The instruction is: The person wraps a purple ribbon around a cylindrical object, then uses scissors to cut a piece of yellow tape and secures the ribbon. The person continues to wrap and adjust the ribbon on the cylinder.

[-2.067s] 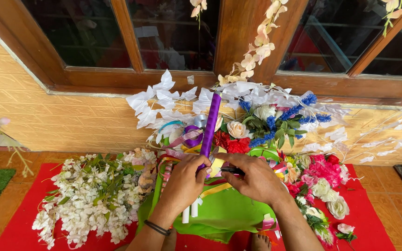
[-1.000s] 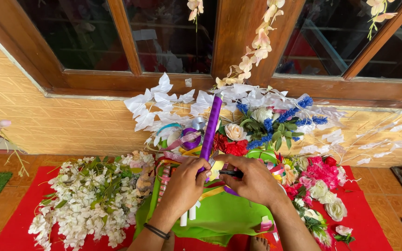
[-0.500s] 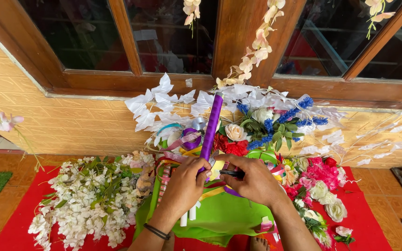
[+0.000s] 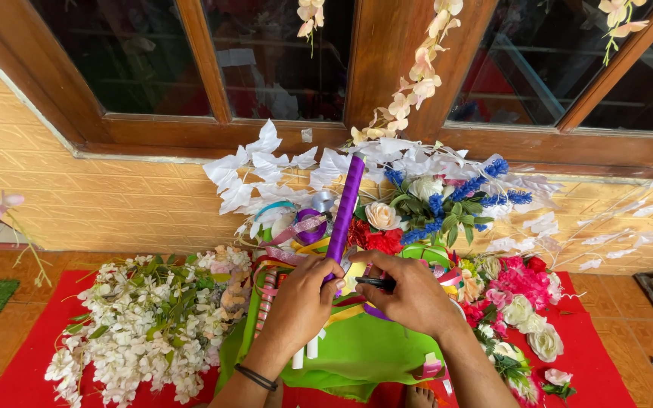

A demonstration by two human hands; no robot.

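My left hand (image 4: 301,304) grips the lower end of a tall rod wrapped in purple ribbon (image 4: 345,205), which stands upright and leans a little to the right. My right hand (image 4: 415,295) is closed on a black tool (image 4: 374,283), likely scissors, its tip close to the base of the rod. Both hands work over a green cloth (image 4: 364,351) with loose coloured ribbons (image 4: 290,230) around them. A dark band sits on my left wrist.
White artificial flowers (image 4: 141,325) lie heaped at the left on a red mat (image 4: 20,381). Pink, cream, red and blue flowers (image 4: 519,302) pile at the right. White leaf sprays (image 4: 266,170) lean against a yellow wall below a wooden window frame. My bare toes (image 4: 416,396) show at the bottom.
Almost nothing differs: both hands keep their grip at the base of the purple rod, and the view has shifted only slightly.
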